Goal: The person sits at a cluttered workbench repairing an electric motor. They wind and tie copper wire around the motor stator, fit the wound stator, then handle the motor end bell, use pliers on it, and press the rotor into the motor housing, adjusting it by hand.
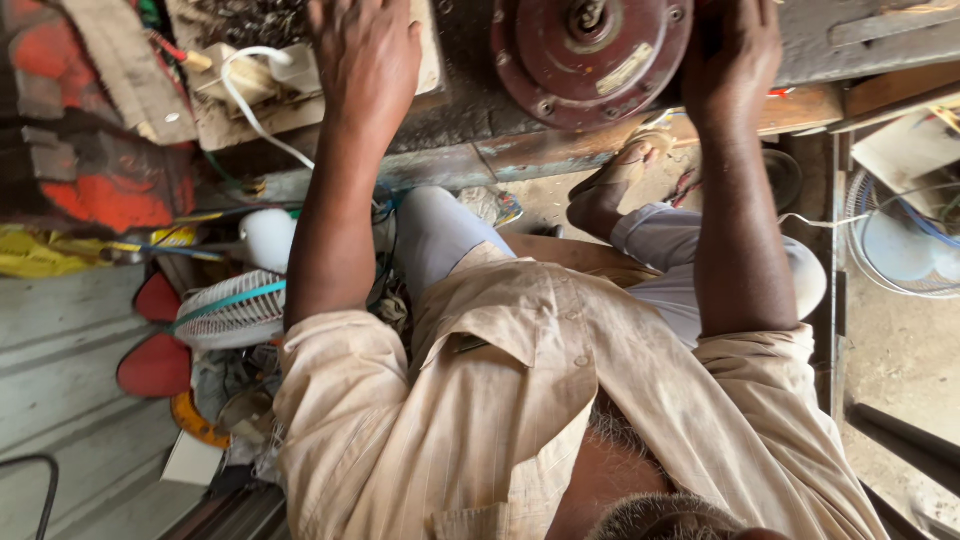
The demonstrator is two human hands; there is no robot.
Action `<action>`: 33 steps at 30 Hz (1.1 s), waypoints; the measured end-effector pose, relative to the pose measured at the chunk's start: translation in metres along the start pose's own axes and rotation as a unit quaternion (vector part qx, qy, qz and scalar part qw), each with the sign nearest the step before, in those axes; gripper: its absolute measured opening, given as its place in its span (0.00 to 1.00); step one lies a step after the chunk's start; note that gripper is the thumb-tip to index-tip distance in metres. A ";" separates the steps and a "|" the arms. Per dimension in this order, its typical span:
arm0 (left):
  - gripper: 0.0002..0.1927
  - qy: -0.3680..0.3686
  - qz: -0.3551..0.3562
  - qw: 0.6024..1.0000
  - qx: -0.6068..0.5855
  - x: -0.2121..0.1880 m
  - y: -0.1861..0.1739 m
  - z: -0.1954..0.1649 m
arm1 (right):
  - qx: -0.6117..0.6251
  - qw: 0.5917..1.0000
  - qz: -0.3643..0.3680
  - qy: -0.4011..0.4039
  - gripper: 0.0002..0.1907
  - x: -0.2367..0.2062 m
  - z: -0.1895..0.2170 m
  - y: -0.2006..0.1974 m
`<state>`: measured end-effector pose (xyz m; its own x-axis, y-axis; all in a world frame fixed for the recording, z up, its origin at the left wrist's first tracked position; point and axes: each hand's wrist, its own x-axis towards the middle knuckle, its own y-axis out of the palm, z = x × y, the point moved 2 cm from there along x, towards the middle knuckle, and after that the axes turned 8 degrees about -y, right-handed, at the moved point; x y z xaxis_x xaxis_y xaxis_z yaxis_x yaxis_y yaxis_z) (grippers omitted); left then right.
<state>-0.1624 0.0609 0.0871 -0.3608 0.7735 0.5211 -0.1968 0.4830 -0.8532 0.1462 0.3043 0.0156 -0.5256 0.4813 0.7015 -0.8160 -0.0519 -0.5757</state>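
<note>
Left hand (365, 55) is lying flat, fingers loosely together, on the workbench (455, 110) beside a white cable (240, 95); right hand (735, 60) is clamping the round maroon motor housing's (590, 55) edge (bench edge just below).

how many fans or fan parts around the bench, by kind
Round maroon motor housing on the bench, right hand on its edge: 1
Fan with white grille below the left hand: 1
Fan with wire guard and blue blades at the right edge: 1
Total: 3
</note>
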 end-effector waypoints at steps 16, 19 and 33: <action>0.35 0.099 -0.050 0.979 -0.171 -0.028 0.021 -0.075 | -0.020 0.999 -0.031 0.015 0.09 0.028 0.020 -0.011; 0.36 0.108 -0.067 0.975 -0.182 -0.029 0.024 -0.076 | -0.014 0.999 -0.017 0.044 0.09 0.027 0.020 -0.013; 0.35 0.126 -0.073 0.973 -0.181 -0.025 0.001 -0.097 | -0.010 0.998 -0.031 0.062 0.11 0.006 -0.005 -0.012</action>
<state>-0.0655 0.0821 0.0757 -0.1098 0.7403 0.6633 0.1203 0.6723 -0.7304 0.1540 0.3123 0.0248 -0.4397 0.5878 0.6791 -0.8404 -0.0026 -0.5419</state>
